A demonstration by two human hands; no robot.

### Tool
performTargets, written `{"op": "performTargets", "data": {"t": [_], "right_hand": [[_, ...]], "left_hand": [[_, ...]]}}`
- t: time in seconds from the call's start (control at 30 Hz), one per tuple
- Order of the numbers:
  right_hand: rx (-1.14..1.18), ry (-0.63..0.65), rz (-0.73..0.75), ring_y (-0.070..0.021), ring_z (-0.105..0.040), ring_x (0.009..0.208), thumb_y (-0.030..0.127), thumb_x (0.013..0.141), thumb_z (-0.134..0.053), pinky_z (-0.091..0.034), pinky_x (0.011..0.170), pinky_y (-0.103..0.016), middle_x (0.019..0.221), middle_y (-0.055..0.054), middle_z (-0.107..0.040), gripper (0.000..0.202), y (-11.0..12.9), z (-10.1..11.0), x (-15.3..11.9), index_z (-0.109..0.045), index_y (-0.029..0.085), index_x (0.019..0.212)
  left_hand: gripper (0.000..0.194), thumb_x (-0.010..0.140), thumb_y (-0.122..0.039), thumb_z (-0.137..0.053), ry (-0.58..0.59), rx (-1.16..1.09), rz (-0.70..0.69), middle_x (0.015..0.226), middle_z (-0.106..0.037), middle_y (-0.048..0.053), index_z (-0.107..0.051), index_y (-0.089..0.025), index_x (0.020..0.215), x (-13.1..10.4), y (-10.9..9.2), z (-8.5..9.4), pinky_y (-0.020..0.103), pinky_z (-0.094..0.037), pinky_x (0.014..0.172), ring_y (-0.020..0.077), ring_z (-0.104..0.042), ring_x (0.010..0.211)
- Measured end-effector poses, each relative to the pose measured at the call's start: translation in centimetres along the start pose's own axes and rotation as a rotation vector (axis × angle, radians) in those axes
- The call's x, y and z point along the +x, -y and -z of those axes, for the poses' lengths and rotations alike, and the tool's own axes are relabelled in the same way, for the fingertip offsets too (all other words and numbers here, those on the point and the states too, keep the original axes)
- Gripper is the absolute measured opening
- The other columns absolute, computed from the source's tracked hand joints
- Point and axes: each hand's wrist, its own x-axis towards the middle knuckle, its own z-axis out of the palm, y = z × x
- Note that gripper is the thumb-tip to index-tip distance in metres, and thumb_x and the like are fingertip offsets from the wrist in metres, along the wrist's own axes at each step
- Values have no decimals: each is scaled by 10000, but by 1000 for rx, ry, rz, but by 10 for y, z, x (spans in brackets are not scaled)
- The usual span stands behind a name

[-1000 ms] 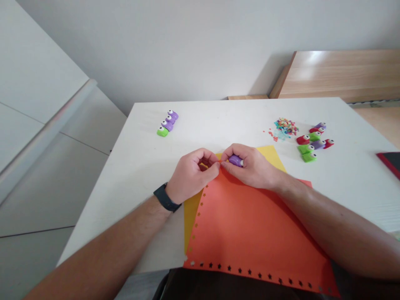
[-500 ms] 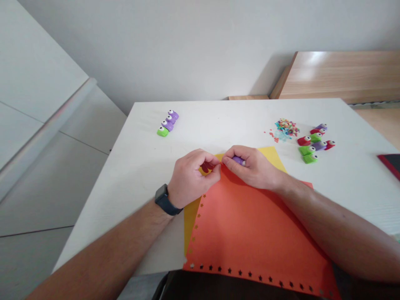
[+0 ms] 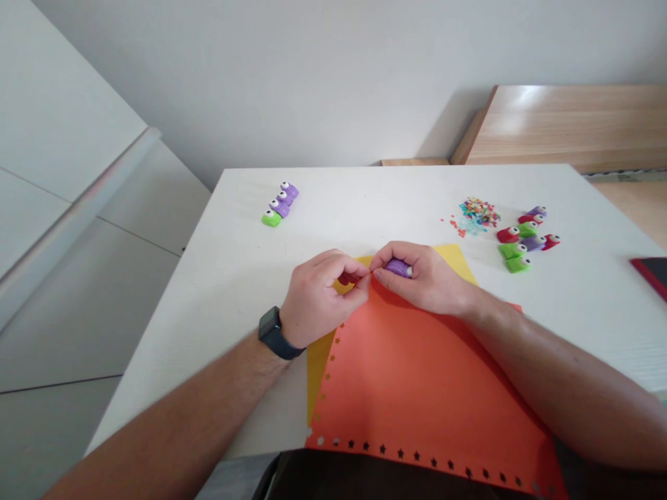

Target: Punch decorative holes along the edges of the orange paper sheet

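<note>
My right hand (image 3: 422,278) is closed around a small purple craft punch (image 3: 398,269), whose white end shows between thumb and fingers. Its thumb and index tips meet my left hand's tips at the far left corner of the orange paper (image 3: 432,375). My left hand (image 3: 326,292), with a dark watch (image 3: 274,332) at the wrist, pinches at that corner; the fingertips hide exactly what lies between them. Star-shaped holes run along the orange paper's left and near edges. Beneath it lies a yellow paper (image 3: 452,261), its corners sticking out.
At the back left, several purple and green punches (image 3: 280,207) with eyes stand in a row on the white table (image 3: 177,292). A pile of coloured paper bits (image 3: 478,214) lies back right, beside red, green and purple punches (image 3: 527,236). A dark red-edged object (image 3: 651,274) sits far right.
Both hands stay together at the paper's corner. The right fingers have shifted slightly, so more of the purple punch shows. The papers and the other punches have stayed put.
</note>
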Motion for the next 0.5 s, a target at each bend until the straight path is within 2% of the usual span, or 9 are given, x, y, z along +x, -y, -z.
{"op": "performTargets", "data": {"t": [0.5], "right_hand": [[-23,-3,27,-101,-519,675,267,920,-606,-426,621,-227,801,-5,-655,132,-2,-2,2,-691,167,913]], "left_hand": [[97,819,-112,-691,0,-16,-1,765,-699,-8,-653,-200,804,0,-1,-1,261,-509,703,124,-648,715]]}}
